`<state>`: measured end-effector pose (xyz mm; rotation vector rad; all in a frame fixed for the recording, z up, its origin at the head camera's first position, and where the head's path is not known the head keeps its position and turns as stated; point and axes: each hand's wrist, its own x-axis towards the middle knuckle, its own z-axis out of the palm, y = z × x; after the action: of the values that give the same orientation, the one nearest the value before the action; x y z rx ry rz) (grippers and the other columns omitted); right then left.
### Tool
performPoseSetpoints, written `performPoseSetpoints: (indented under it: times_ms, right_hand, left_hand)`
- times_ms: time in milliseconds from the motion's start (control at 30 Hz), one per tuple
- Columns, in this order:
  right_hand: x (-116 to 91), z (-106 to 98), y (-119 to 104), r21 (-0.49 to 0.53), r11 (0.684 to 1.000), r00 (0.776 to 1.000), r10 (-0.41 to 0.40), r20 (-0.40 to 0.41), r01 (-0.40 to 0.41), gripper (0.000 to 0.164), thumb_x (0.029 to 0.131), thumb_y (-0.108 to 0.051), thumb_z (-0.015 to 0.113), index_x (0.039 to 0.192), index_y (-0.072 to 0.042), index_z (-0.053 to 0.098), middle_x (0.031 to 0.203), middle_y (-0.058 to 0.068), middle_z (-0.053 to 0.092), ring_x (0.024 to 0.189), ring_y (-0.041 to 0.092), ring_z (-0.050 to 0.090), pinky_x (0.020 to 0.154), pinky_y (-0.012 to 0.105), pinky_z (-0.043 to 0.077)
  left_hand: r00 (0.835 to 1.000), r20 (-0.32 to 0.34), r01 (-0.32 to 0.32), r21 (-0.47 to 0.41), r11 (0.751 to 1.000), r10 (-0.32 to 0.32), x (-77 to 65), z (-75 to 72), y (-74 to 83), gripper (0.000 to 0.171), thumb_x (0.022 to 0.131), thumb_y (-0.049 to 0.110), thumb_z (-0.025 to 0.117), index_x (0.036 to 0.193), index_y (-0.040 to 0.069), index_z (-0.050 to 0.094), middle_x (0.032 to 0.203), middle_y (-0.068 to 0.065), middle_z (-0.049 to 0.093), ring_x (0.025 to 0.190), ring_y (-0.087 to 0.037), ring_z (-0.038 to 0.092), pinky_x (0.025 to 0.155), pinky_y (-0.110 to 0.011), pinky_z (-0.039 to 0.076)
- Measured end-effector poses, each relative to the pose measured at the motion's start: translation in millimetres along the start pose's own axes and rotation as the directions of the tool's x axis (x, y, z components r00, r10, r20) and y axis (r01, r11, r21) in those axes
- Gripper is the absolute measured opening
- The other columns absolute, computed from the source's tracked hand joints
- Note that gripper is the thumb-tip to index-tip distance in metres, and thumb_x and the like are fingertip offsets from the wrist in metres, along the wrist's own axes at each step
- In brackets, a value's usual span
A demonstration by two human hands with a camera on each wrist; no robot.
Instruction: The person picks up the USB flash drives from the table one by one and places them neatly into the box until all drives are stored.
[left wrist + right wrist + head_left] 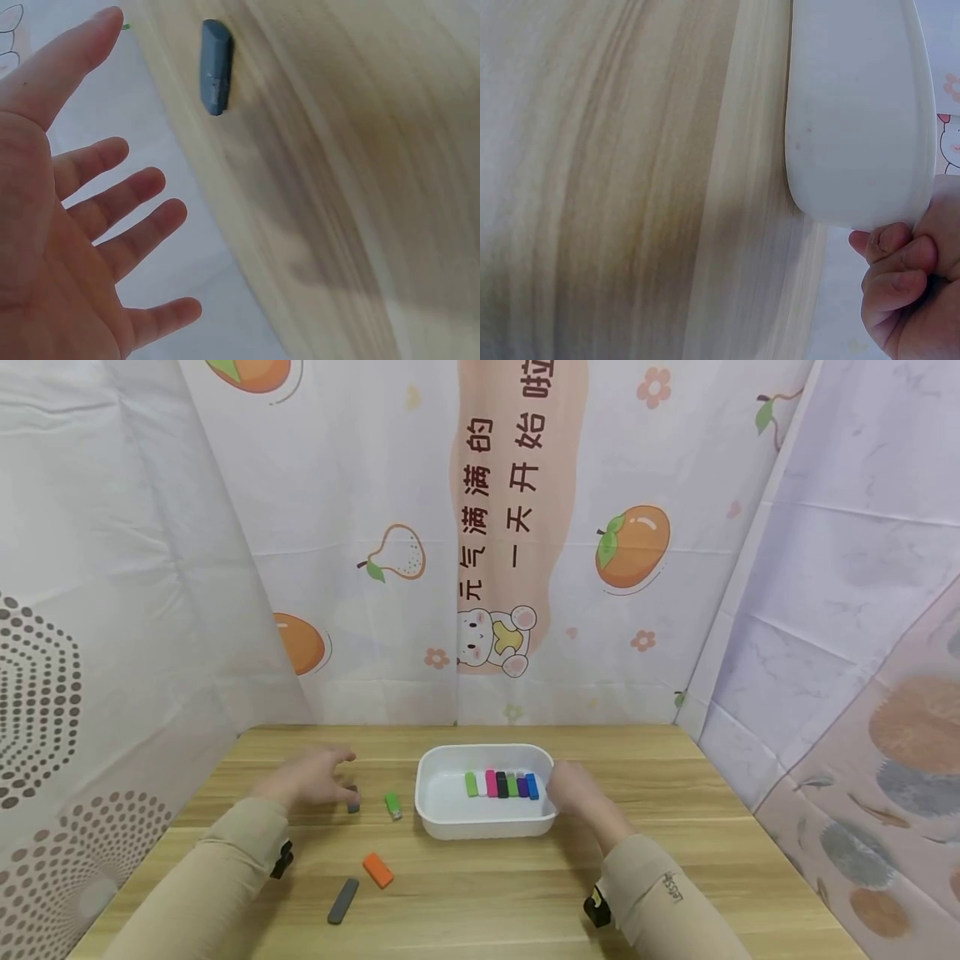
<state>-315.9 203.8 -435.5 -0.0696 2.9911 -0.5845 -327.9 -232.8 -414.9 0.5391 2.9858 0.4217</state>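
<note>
Left hand (311, 778): fingers spread, empty, thumb near a dark-grey oblong stick (216, 66). Right hand (576, 791): fingers curled, gripping a rectangular white plastic tray (487, 830).

Beige sleeves (206, 881) at 8 and 5 o'clock had black cuff-end units (282, 860), the latter sleeve bearing dark lettering (672, 887).

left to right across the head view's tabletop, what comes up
Left hand, green USB stick with metal plug, white plastic bin, light green stick, white stick, pink stick, black stick, green stick, purple stick, blue stick, right hand.
</note>
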Motion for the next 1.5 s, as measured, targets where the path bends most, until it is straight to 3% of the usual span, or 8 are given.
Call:
performPoseSetpoints:
  times_ms: [200,433,733,933,1300,1500]
  right_hand:
    - [-1,0,0,-0.002,1.0,1.0,-0.003,-0.003,0.003,0.012,0.088,-0.003,0.052,0.085,0.003,0.062,0.066,0.007,0.054,0.056,0.019,0.051,0.05,0.027,0.044]
    - [-1,0,0,-0.01,1.0,1.0,-0.016,-0.013,0.016,0.013,0.087,-0.002,0.051,0.081,0.002,0.062,0.064,0.007,0.054,0.055,0.019,0.051,0.049,0.027,0.043]
    - [-1,0,0,0.013,1.0,1.0,-0.002,-0.01,0.003,0.012,0.087,-0.001,0.051,0.081,0.002,0.061,0.065,0.007,0.054,0.055,0.019,0.051,0.051,0.027,0.044]
    - [-2,-1,-1,-0.003,1.0,1.0,-0.011,-0.012,0.011,0.013,0.088,-0.003,0.052,0.082,0.003,0.062,0.064,0.007,0.054,0.054,0.019,0.051,0.049,0.027,0.044]
    - [-1,0,0,0.027,1.0,1.0,-0.001,0.005,0.001,0.013,0.089,-0.004,0.05,0.089,0.004,0.061,0.066,0.007,0.054,0.056,0.019,0.052,0.051,0.027,0.044]
    - [-2,0,0,0.007,1.0,1.0,-0.005,0.003,0.005,0.014,0.088,-0.003,0.05,0.087,0.004,0.062,0.066,0.007,0.054,0.056,0.019,0.051,0.051,0.028,0.044]
  left_hand:
    - [0.998,0.034,0.049,0.01,0.999,-0.05,0.7,10.4,-5.7,0.086,0.068,0.056,0.075,0.134,0.007,0.049,0.138,-0.02,0.044,0.124,-0.042,0.041,0.094,-0.06,0.033]
    - [0.998,0.057,0.038,0.022,0.999,-0.039,3.0,18.9,-12.0,0.087,0.066,0.055,0.077,0.132,0.004,0.051,0.138,-0.026,0.041,0.124,-0.047,0.038,0.094,-0.062,0.032]
    - [0.994,0.073,0.078,-0.013,0.997,-0.077,1.6,23.0,-11.7,0.084,0.066,0.05,0.08,0.132,0.007,0.051,0.136,-0.019,0.044,0.12,-0.043,0.043,0.09,-0.06,0.037]
    - [0.994,0.094,0.063,-0.049,0.997,-0.058,4.6,28.0,-14.6,0.076,0.067,0.043,0.081,0.127,0.004,0.054,0.132,-0.023,0.046,0.12,-0.045,0.042,0.092,-0.059,0.036]
    - [0.991,0.109,0.082,-0.043,0.996,-0.077,9.7,32.1,-17.2,0.062,0.066,0.038,0.083,0.117,0.01,0.061,0.124,-0.019,0.051,0.112,-0.038,0.05,0.087,-0.055,0.041]
    - [0.99,0.115,0.084,-0.041,0.996,-0.079,8.3,31.5,-16.5,0.062,0.066,0.039,0.083,0.117,0.009,0.061,0.123,-0.02,0.051,0.112,-0.039,0.05,0.086,-0.056,0.042]
